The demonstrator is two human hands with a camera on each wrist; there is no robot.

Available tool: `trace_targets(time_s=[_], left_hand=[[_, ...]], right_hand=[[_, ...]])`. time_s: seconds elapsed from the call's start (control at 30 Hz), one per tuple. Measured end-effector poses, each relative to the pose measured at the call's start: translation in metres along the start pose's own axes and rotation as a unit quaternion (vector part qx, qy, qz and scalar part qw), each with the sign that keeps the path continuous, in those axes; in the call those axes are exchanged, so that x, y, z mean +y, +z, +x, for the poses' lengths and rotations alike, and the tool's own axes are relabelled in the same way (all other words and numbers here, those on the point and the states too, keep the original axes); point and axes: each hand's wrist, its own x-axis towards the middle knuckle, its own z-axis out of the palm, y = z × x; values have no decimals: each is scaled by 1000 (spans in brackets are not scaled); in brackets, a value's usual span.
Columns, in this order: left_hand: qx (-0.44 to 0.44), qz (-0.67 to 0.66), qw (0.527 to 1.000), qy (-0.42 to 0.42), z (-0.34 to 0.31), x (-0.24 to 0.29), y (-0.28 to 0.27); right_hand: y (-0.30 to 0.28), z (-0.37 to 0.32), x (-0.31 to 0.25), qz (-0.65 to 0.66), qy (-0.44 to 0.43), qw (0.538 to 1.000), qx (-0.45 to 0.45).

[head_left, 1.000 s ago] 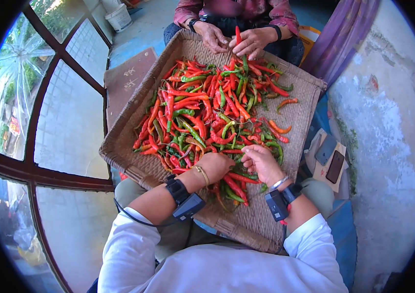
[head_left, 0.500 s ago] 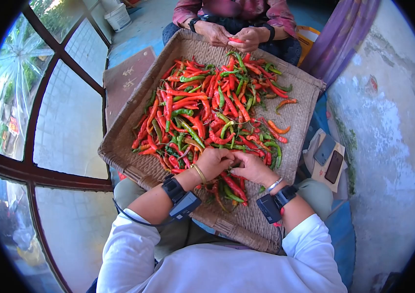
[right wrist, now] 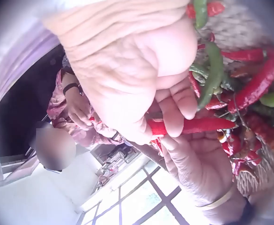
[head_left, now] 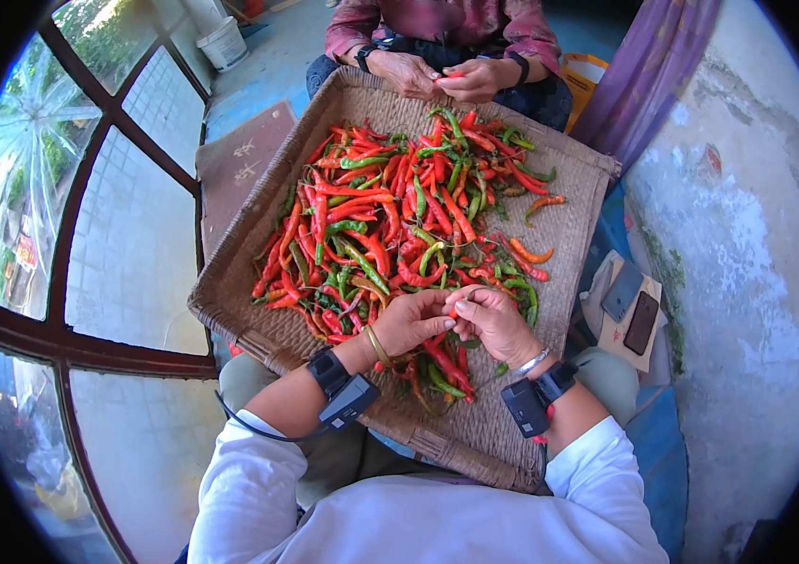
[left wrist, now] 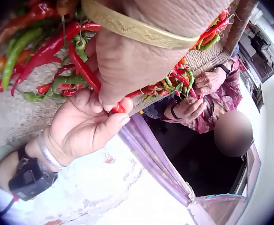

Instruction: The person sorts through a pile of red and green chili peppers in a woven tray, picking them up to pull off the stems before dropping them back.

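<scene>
In the head view my left hand [head_left: 407, 321] and right hand [head_left: 496, 327] meet over the near part of the chili pile [head_left: 390, 221]. Between them is a red chili pepper [right wrist: 207, 124], its pointed end toward the pile in the right wrist view. My left thumb and fingers pinch it along its length. At its blunt end, a red bit [left wrist: 118, 108] shows between the right thumb and fingers in the left wrist view. The heap of red and green chilies lies in a square woven basket tray [head_left: 550, 282].
Across the tray another person's hands [head_left: 470, 79] hold something small and red. Two phones [head_left: 641, 322] lie on papers at the right, beside a peeling wall [head_left: 738, 282]. Framed windows [head_left: 132, 235] stand at the left, and a purple curtain [head_left: 649, 75] hangs at the back right.
My hands, apart over the pile a second ago, have come together on a red chili. The other person's upright red chili has been lowered and is now mostly hidden by their fingers.
</scene>
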Motion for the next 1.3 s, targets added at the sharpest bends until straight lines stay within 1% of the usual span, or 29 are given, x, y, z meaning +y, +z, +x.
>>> trace_targets(time_s=[0.07,0.1,0.17,0.2,0.23,0.27,0.3,0.33,0.37,0.4,0.43,0.5,0.53,0.57,0.6,0.63,0.67,0.73,0.77,0.8,0.87,0.93,0.97,1.0,1.07,1.13,1.2,1.27,1.3], left_hand=[[2,4,1000,-1,1,-1,0],[-1,29,1000,-9,0,-2,-1],[-4,54,998,-17,-2,-2,-2],[-13,69,994,-79,-4,4,0],[-23,83,986,-141,-6,8,3],[-24,84,986,-142,-6,10,4],[-5,137,982,-128,-7,11,5],[15,190,975,-113,-7,12,6],[15,191,975,-113,-8,13,6],[24,227,969,-95,-8,14,6],[33,264,961,-77,-8,16,6],[34,279,956,-79,-9,20,4],[35,294,952,-81,-10,23,2],[35,295,952,-81,-11,28,-1],[56,265,956,-109,-13,36,-4],[77,238,959,-137,-11,44,-7],[75,243,958,-135,-6,51,-9],[119,265,949,-124,3,68,-12],[113,295,944,-99,12,76,-11],[116,294,944,-99,20,81,-10],[115,302,946,-29,34,90,-8],[217,321,911,139,55,82,9],[179,356,908,126,54,70,8],[132,356,914,141,45,64,15],[23,246,967,61,28,40,19],[4,194,978,75,8,22,30],[-10,106,994,-4,-3,5,39],[9,226,974,11,-8,1,40],[29,249,968,11,-7,-3,37]], right_hand=[[-2,1,3,68,-3,998,-5],[-1,1,4,68,-4,998,-5],[-1,3,4,111,-12,993,23],[-1,3,4,112,-13,993,22],[-2,4,5,114,-15,992,51],[-4,4,6,116,-17,990,80],[-7,5,8,116,-17,990,81],[-11,7,12,135,-15,983,120],[-13,7,13,154,-13,975,158],[-15,7,13,154,-14,975,158],[-16,7,12,150,-9,971,184],[-14,8,10,130,-4,967,217],[-15,7,10,130,-5,967,218],[-15,6,10,115,12,974,195],[-16,6,10,101,28,980,171],[-16,4,9,103,25,980,169],[-16,3,8,99,39,981,160],[-14,1,7,97,47,982,152],[-13,0,6,114,65,981,140],[-11,-1,5,129,85,980,127],[-10,-1,8,153,81,980,104],[-10,-1,5,180,72,978,82],[-10,-3,2,214,67,972,66],[-10,-6,0,249,60,965,52],[-7,-11,-5,273,36,960,53],[-7,-11,-7,285,13,957,53],[-3,-11,-7,309,4,950,46],[-3,-9,-2,329,4,943,44],[-5,-7,-1,337,-8,941,35]])
